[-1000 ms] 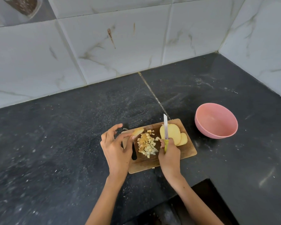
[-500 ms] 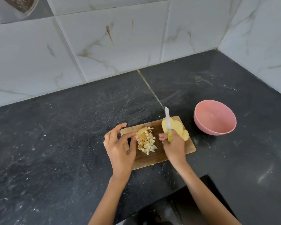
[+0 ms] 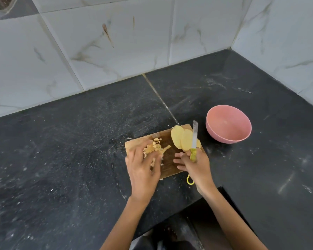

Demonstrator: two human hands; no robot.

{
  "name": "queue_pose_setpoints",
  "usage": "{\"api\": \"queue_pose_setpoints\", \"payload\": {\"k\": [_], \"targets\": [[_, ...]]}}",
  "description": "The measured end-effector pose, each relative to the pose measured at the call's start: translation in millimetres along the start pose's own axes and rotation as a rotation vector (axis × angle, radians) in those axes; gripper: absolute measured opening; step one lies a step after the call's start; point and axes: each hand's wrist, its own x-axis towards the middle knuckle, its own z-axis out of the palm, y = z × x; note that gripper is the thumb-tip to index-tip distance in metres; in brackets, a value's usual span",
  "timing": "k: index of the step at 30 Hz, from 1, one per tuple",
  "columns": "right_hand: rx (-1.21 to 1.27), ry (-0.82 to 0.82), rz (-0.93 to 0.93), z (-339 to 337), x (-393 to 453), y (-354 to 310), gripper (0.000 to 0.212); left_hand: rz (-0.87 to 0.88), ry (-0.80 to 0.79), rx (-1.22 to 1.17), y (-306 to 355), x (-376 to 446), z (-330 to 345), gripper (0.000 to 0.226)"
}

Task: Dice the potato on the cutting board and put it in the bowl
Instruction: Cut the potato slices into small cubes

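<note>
From the head camera, a brown cutting board (image 3: 170, 170) lies on the dark counter (image 3: 61, 159). A pile of small potato cubes (image 3: 154, 147) sits on the board's 9 o'clock side. The left hand (image 3: 143, 170) lies over the cubes, its fingers bent down onto them. Flat potato slices (image 3: 182, 141) lean together at the board's 1 o'clock corner. The right hand (image 3: 195, 165) holds a knife (image 3: 194, 136) with a yellow handle. The blade points to 12 o'clock, over the slices. The other fingers stick out loose. A pink bowl (image 3: 229, 124) stands near the board, at 2 o'clock from it.
</note>
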Motion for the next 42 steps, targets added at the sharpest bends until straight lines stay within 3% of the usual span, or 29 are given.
{"api": "queue_pose_setpoints", "payload": {"k": [3,8,12,15,19,23,30,42], "targets": [[0.101,-0.027,0.051,-6.6,-5.4,-2.7,0.017,0.113,-0.074,0.055,10.0,-20.8,15.5,0.001],[-0.264,0.073,-0.032,-4.5,8.3,17.7,0.023,0.131,-0.225,0.072,6.7,-44.8,31.1,0.004],[-0.569,0.051,-0.214,-3.3,17.8,19.1,0.022,0.095,-0.379,0.102,-2.6,-39.8,32.2,0.022],[-0.697,0.015,-0.271,-5.1,16.7,9.1,0.025,0.087,-0.435,0.119,-9.2,-31.4,30.2,0.021],[-0.878,0.025,-0.234,-15.6,10.6,5.8,0.034,0.100,-0.577,0.215,-12.3,-19.2,35.4,0.036],[-1.016,-0.129,-0.140,-21.9,1.2,9.1,0.028,0.081,-0.700,0.297,-8.2,-12.7,42.5,0.046],[-1.128,-0.177,-0.157,-11.9,-5.7,14.9,0.030,0.119,-0.727,0.371,-6.6,-11.9,45.2,0.039],[-1.247,-0.234,-0.011,0.7,-14.5,13.5,0.023,0.118,-0.597,0.403,-5.7,-14.9,46.3,0.033]]}}
